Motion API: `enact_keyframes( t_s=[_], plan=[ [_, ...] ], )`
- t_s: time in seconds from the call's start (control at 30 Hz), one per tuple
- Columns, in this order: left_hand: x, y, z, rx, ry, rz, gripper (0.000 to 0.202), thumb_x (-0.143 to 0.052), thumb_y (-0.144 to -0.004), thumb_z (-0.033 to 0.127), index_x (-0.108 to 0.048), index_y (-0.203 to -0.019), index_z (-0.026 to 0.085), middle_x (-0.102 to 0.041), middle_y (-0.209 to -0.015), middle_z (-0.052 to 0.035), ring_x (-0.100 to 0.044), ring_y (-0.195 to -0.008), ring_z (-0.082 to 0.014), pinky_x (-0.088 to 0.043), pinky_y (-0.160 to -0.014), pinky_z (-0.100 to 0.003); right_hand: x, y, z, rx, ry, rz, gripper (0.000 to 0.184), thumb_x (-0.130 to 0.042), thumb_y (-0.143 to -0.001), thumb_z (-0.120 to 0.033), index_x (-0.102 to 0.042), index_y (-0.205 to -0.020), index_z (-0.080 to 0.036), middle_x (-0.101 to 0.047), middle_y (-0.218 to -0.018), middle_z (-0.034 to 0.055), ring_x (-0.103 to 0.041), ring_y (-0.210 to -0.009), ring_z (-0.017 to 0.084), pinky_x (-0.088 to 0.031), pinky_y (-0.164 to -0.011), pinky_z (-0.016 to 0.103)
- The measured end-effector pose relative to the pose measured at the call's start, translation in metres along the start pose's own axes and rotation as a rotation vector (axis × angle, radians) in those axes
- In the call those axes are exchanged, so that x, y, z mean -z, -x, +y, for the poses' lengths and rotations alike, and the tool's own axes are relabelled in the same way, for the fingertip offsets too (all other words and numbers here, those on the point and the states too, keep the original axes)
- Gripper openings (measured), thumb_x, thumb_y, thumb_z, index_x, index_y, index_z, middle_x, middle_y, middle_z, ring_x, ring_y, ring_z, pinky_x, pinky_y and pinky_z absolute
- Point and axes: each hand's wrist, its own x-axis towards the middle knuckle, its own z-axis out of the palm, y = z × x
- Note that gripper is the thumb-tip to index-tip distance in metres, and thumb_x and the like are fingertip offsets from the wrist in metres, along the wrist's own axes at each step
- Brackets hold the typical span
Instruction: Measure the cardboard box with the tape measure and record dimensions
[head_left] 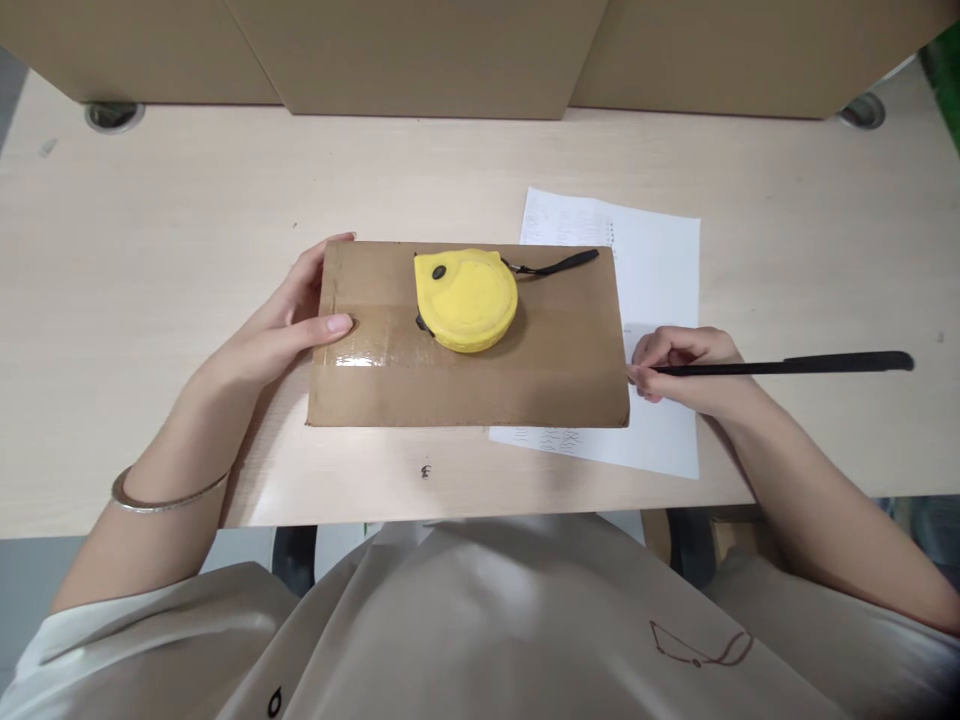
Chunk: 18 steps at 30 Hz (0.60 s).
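A brown cardboard box (547, 385) with a shiny strip of clear tape is in front of me. My left hand (296, 315) grips its left end, thumb on the top face and fingers round the far left corner. On top of the box lies a yellow round tape measure (469, 300), its black wrist strap (559, 265) stretched to the right. My right hand (682, 365) is closed on a slim black pen (825, 364) that points out to the right. Those fingertips are at the box's right edge; the pen's writing end is hidden among them.
A white sheet of paper (664, 270) with handwriting lies partly under the box, on a pale wooden desk (187, 200). Large brown cardboard panels (427, 60) stand along the back. Round metal-rimmed desk holes (114, 117) sit near both back corners.
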Motion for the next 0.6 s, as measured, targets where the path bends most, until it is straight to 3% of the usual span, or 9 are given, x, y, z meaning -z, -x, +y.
enact_keyframes(
  t_s=[0.3, 0.6],
  plan=[
    [0.0000, -0.0001, -0.0002, 0.008, -0.014, 0.001, 0.103, -0.092, -0.081, 0.067, -0.043, -0.169, 0.043, -0.045, -0.175, -0.0069, -0.043, -0.162, -0.0488, -0.043, -0.129, -0.075, 0.0003, 0.0006, 0.0008, -0.004, 0.012, -0.016, 0.038, -0.096, -0.067, -0.033, -0.061, -0.056, -0.021, -0.058, -0.053, 0.0004, -0.051, -0.046, 0.010, -0.039, -0.046, 0.024],
    [0.0014, -0.0009, -0.0020, -0.020, -0.012, -0.024, 0.100, -0.090, -0.085, 0.064, -0.042, -0.170, 0.042, -0.046, -0.174, -0.0074, -0.045, -0.160, -0.0471, -0.044, -0.128, -0.074, 0.0023, 0.0005, 0.0019, 0.013, -0.003, -0.009, 0.046, -0.100, -0.067, -0.041, -0.060, -0.056, -0.022, -0.059, -0.053, 0.0009, -0.053, -0.045, 0.011, -0.042, -0.044, 0.025]
  ],
)
